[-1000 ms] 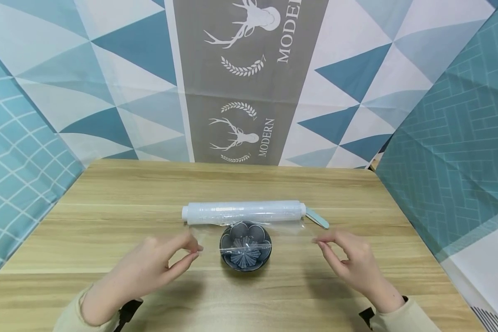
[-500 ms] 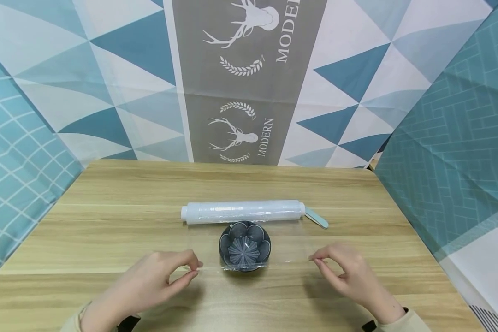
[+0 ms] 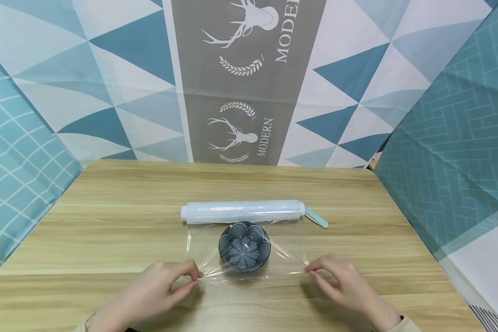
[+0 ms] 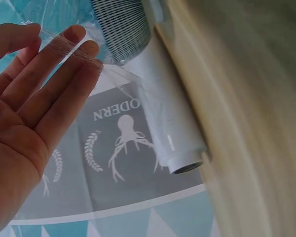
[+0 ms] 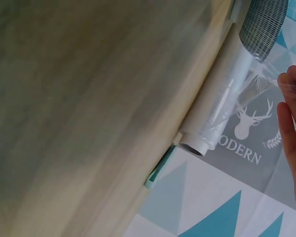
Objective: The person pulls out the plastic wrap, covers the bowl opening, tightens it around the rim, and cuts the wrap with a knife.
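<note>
Nearest the wearer, two hands stand apart above the tabletop [image 3: 108, 221], light sleeve cuffs showing at the wrists: the left hand [image 3: 153, 290] pinches one near corner of a sheet of cling film [image 3: 281, 252] between thumb and fingertips, and the right hand [image 3: 344, 283] pinches the other near corner in the same way. The sheet stretches between them over a dark blue-grey bowl [image 3: 263, 253], which sits upright midway between the hands and a little beyond them; whether the film touches the rim cannot be told. Inside the bowl, large rounded petals circle a pale, pleated star form at the bottom, while the wrist views show close, fine lines on its outer wall. The film is clear and glossy, with bright creases fanning inward from both pinched corners, and it runs back to the cling film roll [image 3: 242, 212], lying crosswise just behind the bowl, its white hollow core jutting from either end. By the roll's right end lies a slim pale-green tool [image 3: 317, 218], its inner end hidden. The tabletop is light, yellowish wood grain, and past its far edge hangs a backdrop [image 3: 141, 83] of blue and white triangles with a grey panel [image 3: 228, 83] bearing deer heads, wreaths and "MODERN"; teal tile-patterned sheets [image 3: 465, 129] flank both sides.
</note>
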`<state>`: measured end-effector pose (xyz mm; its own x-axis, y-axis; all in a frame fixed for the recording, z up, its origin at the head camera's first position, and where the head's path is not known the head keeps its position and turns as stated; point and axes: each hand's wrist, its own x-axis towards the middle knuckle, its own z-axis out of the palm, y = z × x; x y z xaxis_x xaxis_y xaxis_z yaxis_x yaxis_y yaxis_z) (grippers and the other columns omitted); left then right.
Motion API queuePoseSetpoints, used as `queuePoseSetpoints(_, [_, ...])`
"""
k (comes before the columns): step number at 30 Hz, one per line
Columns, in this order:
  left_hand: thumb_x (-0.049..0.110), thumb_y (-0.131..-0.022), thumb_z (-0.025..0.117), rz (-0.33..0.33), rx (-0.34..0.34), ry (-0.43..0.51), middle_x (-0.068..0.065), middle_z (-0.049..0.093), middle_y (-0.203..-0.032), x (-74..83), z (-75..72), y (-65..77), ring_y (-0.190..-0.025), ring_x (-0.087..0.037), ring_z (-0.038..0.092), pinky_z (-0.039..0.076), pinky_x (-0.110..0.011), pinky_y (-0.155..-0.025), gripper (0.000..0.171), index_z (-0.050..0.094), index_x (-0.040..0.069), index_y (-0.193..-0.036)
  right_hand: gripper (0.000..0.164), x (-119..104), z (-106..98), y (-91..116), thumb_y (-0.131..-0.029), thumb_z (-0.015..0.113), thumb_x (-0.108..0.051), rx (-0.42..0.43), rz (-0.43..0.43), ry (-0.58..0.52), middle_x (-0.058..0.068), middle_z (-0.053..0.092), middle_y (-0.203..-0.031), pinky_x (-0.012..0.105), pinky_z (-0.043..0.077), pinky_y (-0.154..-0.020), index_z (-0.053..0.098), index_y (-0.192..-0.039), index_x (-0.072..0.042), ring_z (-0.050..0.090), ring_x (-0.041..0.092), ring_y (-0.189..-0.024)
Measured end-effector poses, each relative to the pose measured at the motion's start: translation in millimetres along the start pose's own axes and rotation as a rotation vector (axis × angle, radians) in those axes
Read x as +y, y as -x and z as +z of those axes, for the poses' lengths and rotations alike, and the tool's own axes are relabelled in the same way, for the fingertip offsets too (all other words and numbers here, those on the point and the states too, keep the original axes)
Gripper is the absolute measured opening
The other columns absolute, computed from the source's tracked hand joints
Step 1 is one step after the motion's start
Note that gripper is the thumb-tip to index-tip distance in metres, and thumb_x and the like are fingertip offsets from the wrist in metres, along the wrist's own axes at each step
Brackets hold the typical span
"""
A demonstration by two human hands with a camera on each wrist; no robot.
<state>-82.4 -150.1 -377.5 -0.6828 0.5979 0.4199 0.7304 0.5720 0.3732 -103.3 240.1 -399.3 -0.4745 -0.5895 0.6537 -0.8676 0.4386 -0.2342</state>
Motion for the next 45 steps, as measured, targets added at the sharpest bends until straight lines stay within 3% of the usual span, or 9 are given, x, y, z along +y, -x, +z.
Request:
queuePoseSetpoints(3, [0.011, -0.075, 0.069, -0.023, -0.006, 0.008, 0.011, 0.068, -0.081, -1.5, 2.8, 2.5, -0.056, 0.012, 0.040, 0.042, -0.012, -0.054, 0.021, 0.057, 0.024, -0.086, 0.006, 1, 1, 2, -0.086, 0.060, -0.013, -0.026, 0.026, 0.008, -0.010, 0.065, -0.086, 0.015, 0.045, -0.074, 0.064, -0.089, -0.016, 0.060, 0.004, -0.080])
queuePoseSetpoints(7, [0.010, -0.075, 0.069, -0.040, -0.016, 0.037, 0.008, 0.069, -0.082, -3.8, 6.6, 3.9, -0.054, 0.012, 0.035, 0.041, -0.013, -0.052, 0.022, 0.057, 0.024, -0.086, 0.010, 1, 3, 5, -0.083, 0.063, -0.009, -0.079, 0.086, 0.001, -0.010, 0.065, -0.086, 0.014, 0.045, -0.075, 0.064, -0.089, -0.017, 0.059, 0.005, -0.080])
queuePoseSetpoints(12, [0.009, -0.075, 0.069, -0.057, -0.032, 0.053, 0.007, 0.069, -0.084, -6.6, 11.3, 4.8, -0.058, 0.010, 0.046, 0.048, -0.019, -0.056, 0.020, 0.058, 0.023, -0.085, 0.016, 1, 5, 8, -0.078, 0.066, -0.004, -0.123, 0.144, -0.026, -0.010, 0.064, -0.085, 0.012, 0.045, -0.075, 0.063, -0.088, -0.017, 0.059, 0.006, -0.081])
queuePoseSetpoints(17, [0.010, -0.076, 0.069, -0.063, -0.038, 0.064, 0.010, 0.069, -0.087, -9.3, 13.4, 4.9, -0.076, 0.000, 0.062, 0.051, -0.024, -0.062, 0.019, 0.058, 0.024, -0.084, 0.018, 2, 7, 8, -0.077, 0.069, -0.005, -0.140, 0.157, 0.008, -0.014, 0.064, -0.087, 0.014, 0.045, -0.074, 0.065, -0.088, -0.019, 0.058, 0.004, -0.083])
queuePoseSetpoints(23, [0.009, -0.076, 0.069, 0.012, -0.065, 0.083, 0.010, 0.067, -0.088, -16.0, 16.4, -0.1, -0.074, 0.000, 0.060, 0.051, -0.022, -0.063, 0.019, 0.057, 0.022, -0.083, 0.017, 6, 7, 7, -0.079, 0.068, -0.008, -0.222, 0.167, 0.008, -0.015, 0.065, -0.089, 0.018, 0.047, -0.072, 0.067, -0.092, -0.020, 0.059, 0.004, -0.083])
queuePoseSetpoints(27, [0.009, -0.075, 0.069, 0.088, -0.059, 0.068, 0.012, 0.064, -0.086, -21.7, 18.1, -4.5, -0.078, -0.003, 0.061, 0.051, -0.021, -0.068, 0.018, 0.057, 0.021, -0.082, 0.018, 10, 8, 5, -0.076, 0.068, -0.007, -0.231, 0.129, 0.018, -0.013, 0.067, -0.088, 0.017, 0.047, -0.073, 0.067, -0.091, -0.018, 0.060, 0.005, -0.081])
queuePoseSetpoints(31, [0.008, -0.073, 0.070, 0.117, -0.052, 0.078, 0.014, 0.059, -0.086, -25.4, 20.6, -5.7, -0.076, 0.002, 0.056, 0.048, -0.015, -0.068, 0.021, 0.056, 0.022, -0.080, 0.019, 12, 9, 2, -0.075, 0.069, -0.007, -0.245, 0.093, 0.018, -0.009, 0.067, -0.091, 0.022, 0.050, -0.075, 0.067, -0.091, -0.017, 0.061, 0.007, -0.084])
queuePoseSetpoints(38, [0.008, -0.069, 0.071, 0.056, -0.058, 0.071, 0.016, 0.049, -0.087, -27.4, 23.9, -8.7, -0.075, 0.002, 0.050, 0.047, -0.014, -0.065, 0.026, 0.053, 0.025, -0.076, 0.017, 12, 14, -1, -0.075, 0.070, -0.005, -0.223, 0.089, 0.015, -0.004, 0.063, -0.098, 0.014, 0.045, -0.081, 0.067, -0.087, -0.017, 0.060, 0.009, -0.088])
queuePoseSetpoints(45, [0.009, -0.071, 0.071, -0.056, -0.071, -0.064, 0.014, 0.049, -0.082, -25.5, 25.0, -18.2, -0.077, -0.001, 0.051, 0.050, -0.020, -0.069, 0.021, 0.054, 0.021, -0.074, 0.010, 13, 20, -6, -0.076, 0.070, -0.008, -0.190, 0.116, 0.059, 0.000, 0.060, -0.102, 0.012, 0.045, -0.079, 0.067, -0.082, -0.016, 0.059, 0.008, -0.088])
